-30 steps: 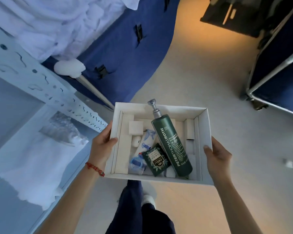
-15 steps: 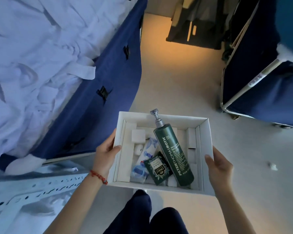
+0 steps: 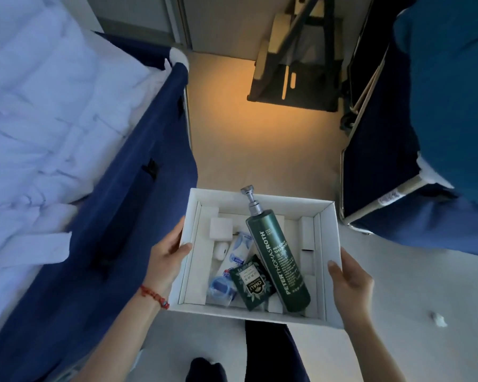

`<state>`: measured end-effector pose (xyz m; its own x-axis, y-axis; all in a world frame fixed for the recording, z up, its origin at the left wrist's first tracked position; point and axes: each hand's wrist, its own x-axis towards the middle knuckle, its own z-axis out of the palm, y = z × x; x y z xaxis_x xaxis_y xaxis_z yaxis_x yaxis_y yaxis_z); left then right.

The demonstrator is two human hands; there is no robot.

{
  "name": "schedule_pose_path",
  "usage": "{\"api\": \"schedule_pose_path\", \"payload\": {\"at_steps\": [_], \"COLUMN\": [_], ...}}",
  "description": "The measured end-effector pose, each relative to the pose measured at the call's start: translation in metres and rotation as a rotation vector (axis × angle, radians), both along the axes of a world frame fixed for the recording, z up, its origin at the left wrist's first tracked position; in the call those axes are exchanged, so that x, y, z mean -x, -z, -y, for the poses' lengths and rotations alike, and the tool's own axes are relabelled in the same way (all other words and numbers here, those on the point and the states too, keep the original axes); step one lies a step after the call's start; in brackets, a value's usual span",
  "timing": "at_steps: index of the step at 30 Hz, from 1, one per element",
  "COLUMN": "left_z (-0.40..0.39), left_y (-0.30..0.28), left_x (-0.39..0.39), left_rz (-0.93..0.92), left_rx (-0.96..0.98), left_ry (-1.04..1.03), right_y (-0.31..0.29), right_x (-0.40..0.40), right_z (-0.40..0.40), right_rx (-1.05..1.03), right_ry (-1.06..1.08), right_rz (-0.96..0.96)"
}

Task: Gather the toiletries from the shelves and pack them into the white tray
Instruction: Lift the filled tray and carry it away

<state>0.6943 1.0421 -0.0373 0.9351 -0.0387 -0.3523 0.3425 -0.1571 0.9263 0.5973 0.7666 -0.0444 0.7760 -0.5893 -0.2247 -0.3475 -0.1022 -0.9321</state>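
A pale floor (image 3: pixel 260 150) glowed amber beneath a dark stand (image 3: pixel 295 78); blue-skirted carts flanked it, the left cart (image 3: pixel 138 205) heaped with white linen (image 3: pixel 44 128).

I see a bare floor aisle (image 3: pixel 260 150) ahead; navy fabric linen cart (image 3: pixel 138 205) crowds left, blue canvas cart (image 3: pixel 398 166) right, dark folding frame (image 3: pixel 295 78) blocks the end.

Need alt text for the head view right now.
Both hands, left hand and right hand, hold a white tray containing a green shampoo bottle, a dark green sachet and small white toiletries, between two blue carts.
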Motion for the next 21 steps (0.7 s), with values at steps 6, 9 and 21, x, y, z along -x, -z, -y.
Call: {"api": "schedule_pose_path", "payload": {"at_steps": [6, 9, 21], "left_z": [0.049, 0.070, 0.117], "left_y": [-0.005, -0.008, 0.008], "left_x": [-0.081, -0.123, -0.338], "left_rz": [-0.009, -0.003, -0.086], "left_rx": [0.026, 0.025, 0.035], "left_ry": [0.003, 0.015, -0.018], "right_y": [-0.005, -0.005, 0.000], "right_x": [-0.084, -0.129, -0.334], "right_z": [0.058, 0.077, 0.116], "right_rx": [0.047, 0.071, 0.104], "right_ry": [-0.025, -0.032, 0.002], "right_rz": [-0.030, -0.040, -0.076]}}
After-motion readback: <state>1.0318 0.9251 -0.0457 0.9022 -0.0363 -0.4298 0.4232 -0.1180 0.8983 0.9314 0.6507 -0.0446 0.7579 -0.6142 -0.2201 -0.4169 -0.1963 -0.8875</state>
